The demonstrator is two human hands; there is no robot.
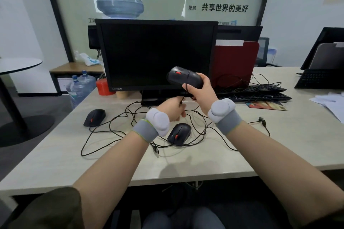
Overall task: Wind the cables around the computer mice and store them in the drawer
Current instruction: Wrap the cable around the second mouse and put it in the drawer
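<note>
My right hand holds a black mouse with a red wheel up in front of the monitor. Just below it, my left hand pinches that mouse's black cable. Two more black mice lie on the desk: one at the left, one under my left wrist. Their cables sprawl in tangled loops across the desk, with a USB plug near my left forearm and another plug at the right. No drawer is in view.
A black monitor stands at the desk's back, with stacked keyboards and a red folder to its right. A red cup sits left of it. Papers and a second keyboard lie far right.
</note>
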